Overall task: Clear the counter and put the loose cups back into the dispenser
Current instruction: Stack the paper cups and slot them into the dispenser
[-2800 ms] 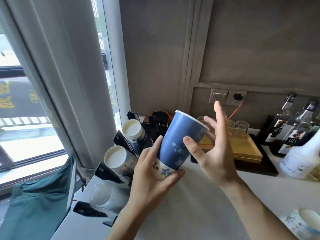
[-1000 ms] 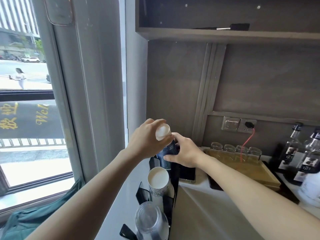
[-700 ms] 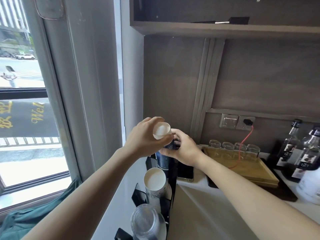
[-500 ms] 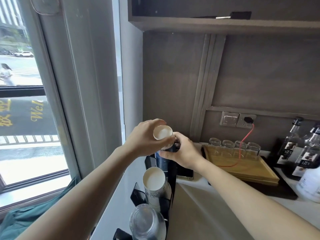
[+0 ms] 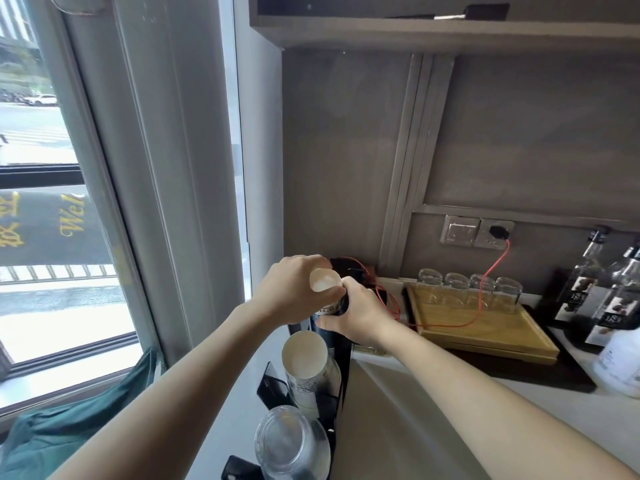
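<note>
A blue paper cup (image 5: 325, 289), its white bottom facing me, sits upside down on the far stack of the black cup dispenser (image 5: 341, 358) at the counter's left end. My left hand (image 5: 294, 292) wraps around its top from the left. My right hand (image 5: 356, 315) clasps the cup stack just below, from the right. Closer to me in the dispenser stands a second paper cup stack (image 5: 306, 365), and nearest a stack of clear plastic cups (image 5: 291, 441).
A wooden tray (image 5: 485, 327) with several upturned glasses stands at the back. A red cable (image 5: 485, 282) runs from the wall socket across it. Syrup bottles (image 5: 588, 292) and a white bottle (image 5: 620, 358) stand at the right. The window and a green bag (image 5: 69, 438) lie left.
The blue cup was held loose above the counter earlier; since then both hands have carried it to the far dispenser stack and pushed it slightly lower onto it.
</note>
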